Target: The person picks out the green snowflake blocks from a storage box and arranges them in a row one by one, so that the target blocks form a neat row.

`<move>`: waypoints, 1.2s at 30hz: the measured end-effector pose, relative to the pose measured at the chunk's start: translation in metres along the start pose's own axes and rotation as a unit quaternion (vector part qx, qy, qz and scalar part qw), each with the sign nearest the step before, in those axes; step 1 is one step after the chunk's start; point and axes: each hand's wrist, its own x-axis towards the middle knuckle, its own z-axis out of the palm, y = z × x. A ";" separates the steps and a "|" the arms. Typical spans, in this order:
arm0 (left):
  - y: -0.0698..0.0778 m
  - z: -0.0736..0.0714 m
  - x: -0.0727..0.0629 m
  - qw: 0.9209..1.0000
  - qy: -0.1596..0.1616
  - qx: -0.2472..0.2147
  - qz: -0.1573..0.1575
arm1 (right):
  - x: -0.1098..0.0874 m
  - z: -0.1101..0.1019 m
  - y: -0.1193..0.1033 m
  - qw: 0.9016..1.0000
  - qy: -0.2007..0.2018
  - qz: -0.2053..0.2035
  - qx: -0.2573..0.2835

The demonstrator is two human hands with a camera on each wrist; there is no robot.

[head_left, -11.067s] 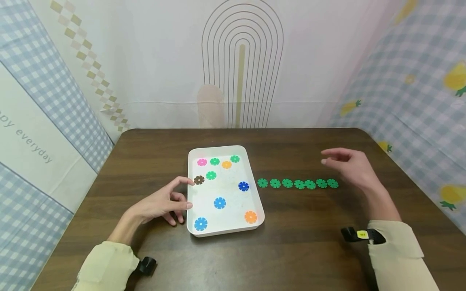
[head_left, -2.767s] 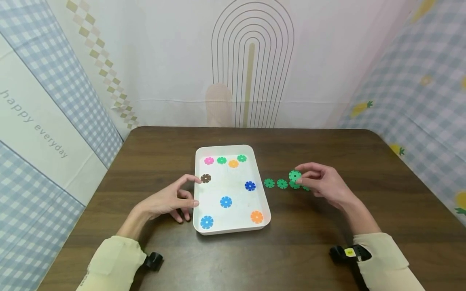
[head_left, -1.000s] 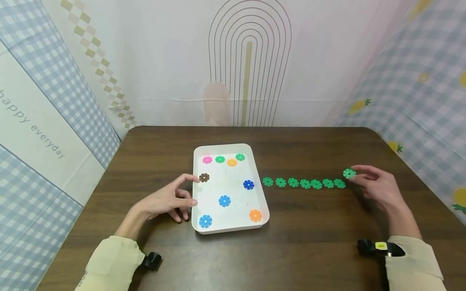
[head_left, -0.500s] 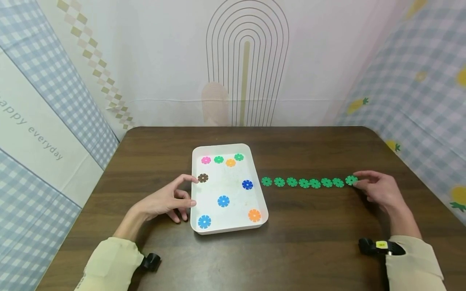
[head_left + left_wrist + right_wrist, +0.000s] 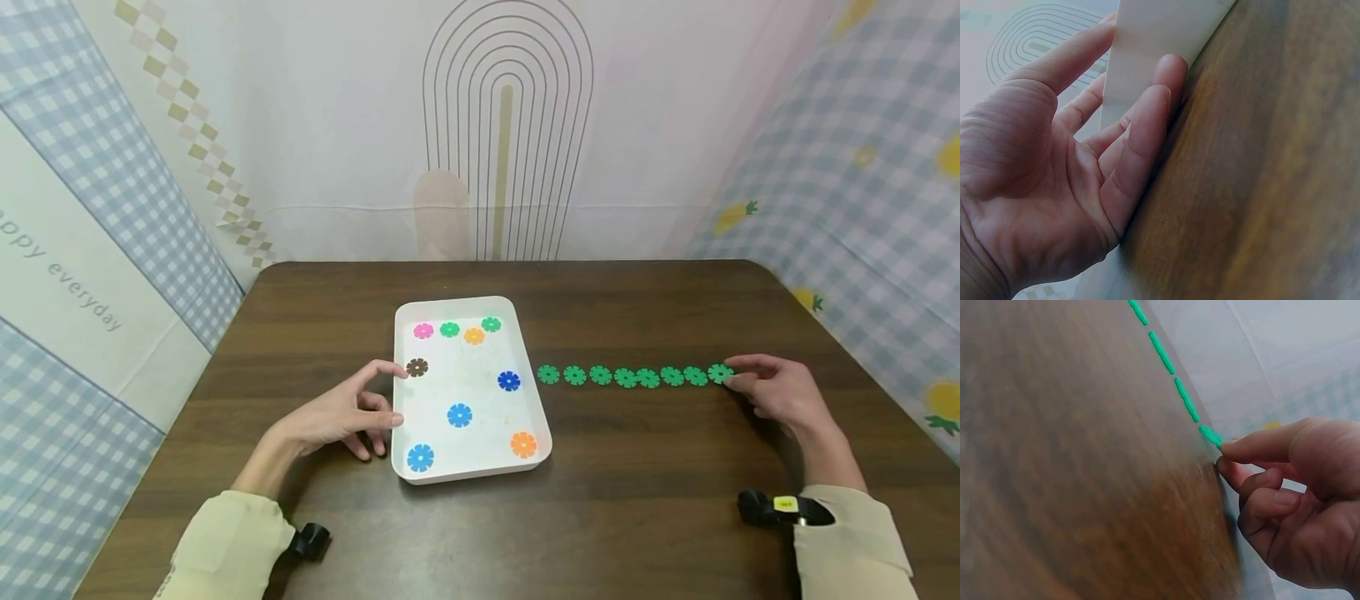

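Observation:
My right hand (image 5: 780,392) pinches a green notched disc (image 5: 719,373), a snowflake-shaped linking piece, at the right end of a row of matching green discs (image 5: 600,375) on the table. In the right wrist view this disc (image 5: 1210,435) tilts slightly, one edge down by the tabletop, thumb and fingertip at its near side. My left hand (image 5: 341,412) holds the left side of a white tray (image 5: 471,477), index finger and thumb at the rim. In the left wrist view other fingers (image 5: 1141,125) lie along the tray's outer wall (image 5: 1147,44).
Inside the tray lie loose discs: pink (image 5: 423,331), two green (image 5: 450,330), yellow-orange (image 5: 474,336), brown (image 5: 417,367), dark blue (image 5: 509,381), two light blue (image 5: 460,415) and orange (image 5: 523,444). The brown wooden table (image 5: 637,517) ends at a patterned cloth backdrop (image 5: 337,125).
One green disc has left the tray. My right hand has carried it past the row's right end, lowered it, then shifted it slightly left against the last disc. My left hand stays at the tray.

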 end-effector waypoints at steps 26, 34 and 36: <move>0.000 0.000 0.000 1.000 -0.004 -0.005 0.006 | -0.001 -0.001 -0.002 1.000 0.019 -0.006 0.010; 0.001 0.001 0.001 1.000 -0.003 -0.007 0.004 | -0.005 -0.002 -0.040 0.998 0.033 -0.049 0.030; 0.001 0.001 0.001 1.000 -0.002 -0.007 0.003 | -0.005 0.001 -0.056 0.997 0.030 -0.068 0.021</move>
